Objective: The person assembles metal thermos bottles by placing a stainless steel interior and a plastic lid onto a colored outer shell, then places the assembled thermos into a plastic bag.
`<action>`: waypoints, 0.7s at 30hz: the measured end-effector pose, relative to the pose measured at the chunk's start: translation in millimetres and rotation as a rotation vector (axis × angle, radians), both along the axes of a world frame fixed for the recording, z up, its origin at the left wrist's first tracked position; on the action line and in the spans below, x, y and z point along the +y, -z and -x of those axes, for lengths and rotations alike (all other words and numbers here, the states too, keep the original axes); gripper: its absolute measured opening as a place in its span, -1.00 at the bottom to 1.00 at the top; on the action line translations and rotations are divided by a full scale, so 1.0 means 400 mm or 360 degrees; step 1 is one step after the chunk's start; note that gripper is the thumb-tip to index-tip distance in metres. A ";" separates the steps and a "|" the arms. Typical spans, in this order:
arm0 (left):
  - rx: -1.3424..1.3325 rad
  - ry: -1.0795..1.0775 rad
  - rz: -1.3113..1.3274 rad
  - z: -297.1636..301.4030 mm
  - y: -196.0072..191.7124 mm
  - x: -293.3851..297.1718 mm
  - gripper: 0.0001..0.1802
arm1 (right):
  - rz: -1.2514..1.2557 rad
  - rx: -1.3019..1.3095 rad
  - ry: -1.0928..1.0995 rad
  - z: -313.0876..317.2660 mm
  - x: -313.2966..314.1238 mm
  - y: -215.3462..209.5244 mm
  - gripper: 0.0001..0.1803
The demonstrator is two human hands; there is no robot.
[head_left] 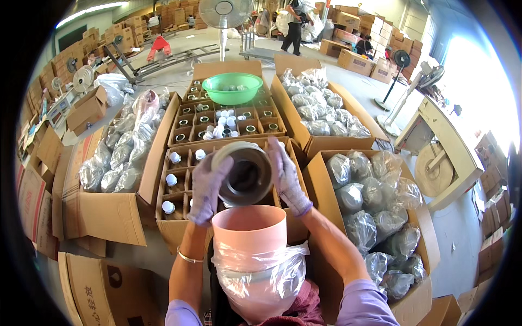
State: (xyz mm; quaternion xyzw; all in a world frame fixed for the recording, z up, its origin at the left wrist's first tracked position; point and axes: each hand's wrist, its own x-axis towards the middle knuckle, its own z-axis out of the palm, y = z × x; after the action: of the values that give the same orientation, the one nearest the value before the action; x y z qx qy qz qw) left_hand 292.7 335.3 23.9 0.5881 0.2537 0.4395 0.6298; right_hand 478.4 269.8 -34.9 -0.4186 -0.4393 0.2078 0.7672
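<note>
We grip a grey pot [247,174] between left hand [208,187] and right hand [286,176] | pink pot [250,231] just below | loose glove hold may drop it

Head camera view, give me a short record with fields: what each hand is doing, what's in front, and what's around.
left hand: gloved left hand grips the left side of a grey round fitting
right hand: gloved right hand holds its right side, fingers over the rim
below the fitting: pink cylinder, partly wrapped in a clear plastic bag
in front: divided cardboard box with white-capped pieces
further back: green basin resting on another divided box
sides: cartons of plastic-wrapped grey parts
</note>
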 end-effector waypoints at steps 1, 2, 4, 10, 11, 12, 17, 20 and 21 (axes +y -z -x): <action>-0.0039 -0.0027 0.0066 -0.002 0.000 0.014 -0.50 | 0.0098 -0.0954 0.0311 -0.005 -0.020 -0.042 -0.42; 0.0139 -0.0165 -0.0035 -0.005 0.025 0.048 -0.48 | 0.0195 -0.1908 0.0611 -0.006 -0.043 -0.100 -0.31; 0.0399 -0.0282 -0.0366 -0.005 0.042 0.073 -0.46 | -0.0100 -0.2650 0.0123 -0.008 -0.021 -0.117 -0.24; 0.0464 -0.0291 -0.0178 -0.038 0.059 0.044 -0.54 | 0.0395 -0.2290 0.0207 0.033 0.001 0.002 -0.21; 0.0404 -0.0377 -0.0136 -0.052 0.070 0.031 -0.54 | 0.0558 -0.2087 0.0241 0.047 0.005 0.008 -0.16; 0.0475 -0.0520 -0.0287 -0.073 0.079 0.014 -0.51 | 0.0726 -0.1660 0.0310 0.069 0.006 0.013 -0.13; 0.0673 -0.0700 -0.1632 -0.153 0.150 0.008 -0.42 | 0.0514 0.1206 -0.0612 0.071 0.121 0.184 -0.31; 0.0662 -0.0809 -0.1871 -0.134 0.149 0.071 -0.46 | 0.0736 0.1307 -0.1651 -0.053 0.117 0.119 -0.31; 0.0692 -0.1003 -0.1476 -0.139 0.141 0.070 -0.52 | 0.0930 0.0833 -0.1255 -0.118 0.143 0.096 -0.36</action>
State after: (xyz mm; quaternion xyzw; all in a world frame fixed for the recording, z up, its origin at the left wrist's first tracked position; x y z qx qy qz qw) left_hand 348.2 363.4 -32.3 0.7743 0.3205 0.5396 0.0805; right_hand 525.7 326.9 -73.3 -0.3523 -0.2816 0.6893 0.5669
